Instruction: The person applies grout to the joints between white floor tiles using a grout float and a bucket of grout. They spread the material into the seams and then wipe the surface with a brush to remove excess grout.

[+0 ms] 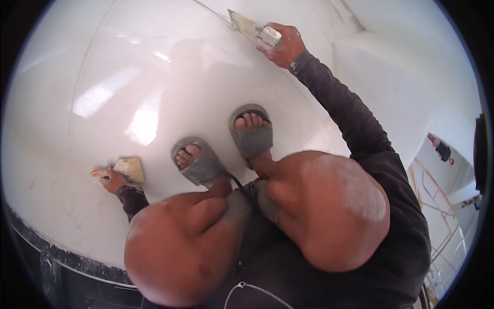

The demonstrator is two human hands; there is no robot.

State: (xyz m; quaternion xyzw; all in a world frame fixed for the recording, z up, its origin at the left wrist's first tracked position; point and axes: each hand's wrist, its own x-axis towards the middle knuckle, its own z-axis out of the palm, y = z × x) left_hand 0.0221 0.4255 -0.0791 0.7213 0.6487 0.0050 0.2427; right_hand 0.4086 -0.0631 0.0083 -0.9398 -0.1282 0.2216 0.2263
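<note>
Stretched out to the far right, my right hand [284, 45] is closed around the pale handle of a putty knife [244, 24]. The knife's flat blade is smeared with white and lies along a thin dark joint line [212, 11] in the glossy white floor. White residue marks the fingers. Low on the left, my left hand [114, 182] grips a wide flat brush [134, 169] by its handle, the yellowish bristles pointing right. The brush is close to the floor; whether its bristles touch is unclear.
I squat with both feet in grey slippers [203, 166] on the shiny floor [170, 92]. A dark, paint-spotted edge [77, 265] runs along the lower left. To the right rise a white wall [411, 77] and metal scaffolding [437, 206], with another person [442, 149] far off.
</note>
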